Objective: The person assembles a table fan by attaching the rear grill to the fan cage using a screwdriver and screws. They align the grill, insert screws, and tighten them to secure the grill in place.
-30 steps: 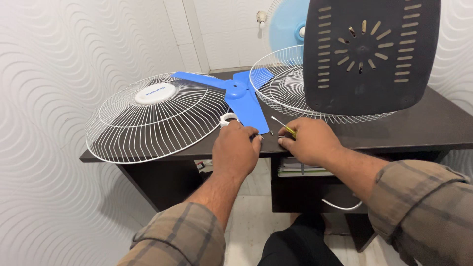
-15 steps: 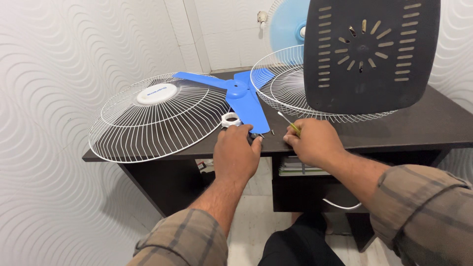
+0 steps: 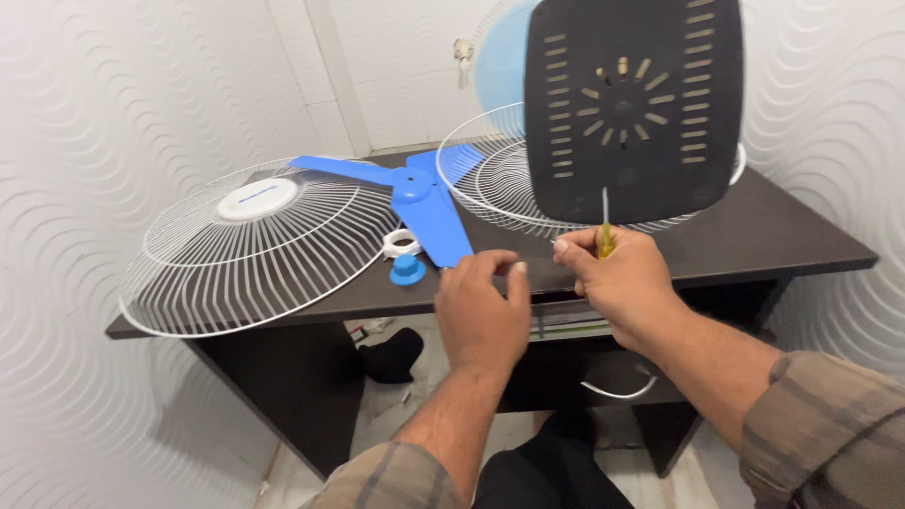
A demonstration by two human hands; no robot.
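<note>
Desk: the dark brown desk stood against the patterned white wall, fan parts spread across its top.
Front grille: the white wire fan guard lay on the left, overhanging the desk's near edge.
Motor housing: the black vented back cover stood upright at the right, with a second wire guard lying under and around it.
Blade: the blue fan blade rested between the two guards, one wing touching the front grille.
Small parts: a white plastic ring nut sat just beside a blue blade cap, near the desk's front edge.
Right hand: the right hand was closed around a yellow-handled screwdriver — shaft pointing up at the lower edge of the black cover.
Left hand: the left hand hovered over the desk edge, thumb and forefinger pinched close; whether they held a screw, I couldn't tell.
Doing it well: as I judged it, the tip wanted seating squarely in the screw head before any turning — and the free hand steadying the housing so it wouldn't tip.
</note>
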